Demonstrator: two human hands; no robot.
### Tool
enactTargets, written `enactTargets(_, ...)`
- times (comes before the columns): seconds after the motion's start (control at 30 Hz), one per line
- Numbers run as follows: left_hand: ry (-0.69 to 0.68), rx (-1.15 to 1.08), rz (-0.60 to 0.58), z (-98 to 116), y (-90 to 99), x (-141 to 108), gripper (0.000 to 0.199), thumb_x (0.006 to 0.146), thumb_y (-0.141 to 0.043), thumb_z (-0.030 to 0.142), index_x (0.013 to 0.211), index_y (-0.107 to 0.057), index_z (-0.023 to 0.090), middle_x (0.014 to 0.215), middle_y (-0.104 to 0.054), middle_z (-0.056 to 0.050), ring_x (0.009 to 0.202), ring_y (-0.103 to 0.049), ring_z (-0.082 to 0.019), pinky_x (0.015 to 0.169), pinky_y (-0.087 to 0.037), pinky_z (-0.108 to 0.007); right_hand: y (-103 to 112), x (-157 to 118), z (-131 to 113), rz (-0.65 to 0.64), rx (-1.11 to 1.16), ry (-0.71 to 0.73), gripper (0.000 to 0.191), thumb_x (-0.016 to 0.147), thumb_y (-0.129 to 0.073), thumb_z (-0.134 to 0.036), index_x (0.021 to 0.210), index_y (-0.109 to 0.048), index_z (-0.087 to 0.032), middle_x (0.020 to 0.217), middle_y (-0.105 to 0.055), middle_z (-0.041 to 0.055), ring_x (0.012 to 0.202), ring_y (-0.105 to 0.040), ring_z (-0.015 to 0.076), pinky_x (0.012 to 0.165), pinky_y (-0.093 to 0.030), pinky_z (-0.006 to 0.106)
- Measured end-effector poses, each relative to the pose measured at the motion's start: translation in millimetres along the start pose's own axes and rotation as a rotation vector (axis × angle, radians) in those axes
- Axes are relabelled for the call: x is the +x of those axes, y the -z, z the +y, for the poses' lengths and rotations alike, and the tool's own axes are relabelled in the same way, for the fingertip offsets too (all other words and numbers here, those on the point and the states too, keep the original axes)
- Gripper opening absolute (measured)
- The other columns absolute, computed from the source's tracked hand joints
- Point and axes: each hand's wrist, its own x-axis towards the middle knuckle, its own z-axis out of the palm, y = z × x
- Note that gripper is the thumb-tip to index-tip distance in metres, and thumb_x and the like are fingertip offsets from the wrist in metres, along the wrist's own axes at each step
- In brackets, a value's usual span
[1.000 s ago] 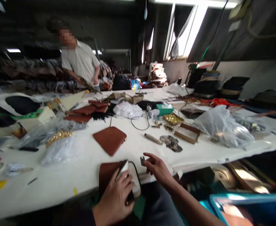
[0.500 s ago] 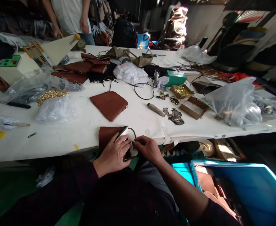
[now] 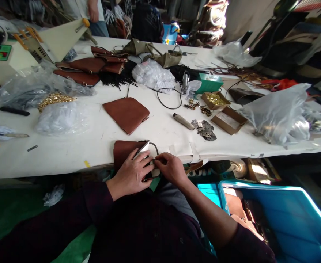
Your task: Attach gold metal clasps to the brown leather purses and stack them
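At the table's front edge lies a brown leather piece (image 3: pixel 121 153) with a zigzag-cut left edge and a folded part showing a pale inner side. My left hand (image 3: pixel 133 171) grips it, fingers laid across the fold and thumb below. My right hand (image 3: pixel 171 168) pinches at the pale lining just right of those fingers; whatever is between its fingertips is too small and covered to make out. A thin dark cord (image 3: pixel 155 147) arcs from the top of the leather toward the right fingertips. Beyond, a second brown leather piece (image 3: pixel 127 115) lies flat on the table.
A grey-handled tool (image 3: pixel 182 121) and flat metal pieces (image 3: pixel 204 129) lie right of centre near small cardboard boxes (image 3: pixel 229 119). Plastic bags (image 3: pixel 279 117) stand farther right. A blue crate (image 3: pixel 294 219) holding leather items is below the table. Another person (image 3: pixel 93 14) stands across.
The view has tilted slightly downward, so the table stuff sits higher in the picture. Both hands stay on the leather piece, with the right fingertips shifted slightly closer to the left fingers.
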Motion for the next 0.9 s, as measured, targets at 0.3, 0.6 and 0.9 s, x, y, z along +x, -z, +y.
enactTargets(0.3,0.031,0.005,-0.026,0.6,-0.1,0.0,0.040,0.092,-0.069,0.041,0.124,-0.075,0.018,0.152,-0.061,-0.016,0.151,-0.044,-0.034,0.132,-0.024,-0.059,-0.3,1.4,0.7,0.005,-0.080,0.051,0.023,0.091,-0.072,-0.027,0.114,-0.075,-0.027,0.098,-0.074,0.0032,0.084,-0.067,0.0206,0.076,-0.047,0.032)
enactTargets(0.6,-0.001,-0.045,0.005,-6.4,-7.1,0.3,0.042,0.094,-0.069,0.043,0.130,-0.073,0.022,0.145,-0.069,-0.011,0.148,-0.048,-0.034,0.131,-0.022,-0.061,63.0,63.2,4.0,0.122,-0.038,0.169,0.026,0.092,-0.073,-0.036,0.114,-0.077,-0.023,0.105,-0.076,0.0060,0.084,-0.070,0.0202,0.077,-0.054,0.033)
enactTargets(0.9,-0.003,-0.048,-0.026,-10.2,-7.9,-1.8,0.047,0.093,-0.069,0.044,0.134,-0.071,0.021,0.150,-0.066,-0.012,0.150,-0.047,-0.035,0.131,-0.020,-0.062,96.7,204.2,55.4,0.215,-0.717,0.030,0.051,0.093,-0.069,-0.053,0.131,-0.071,-0.019,0.128,-0.070,0.0201,0.120,-0.059,0.0402,0.105,-0.043,0.058)
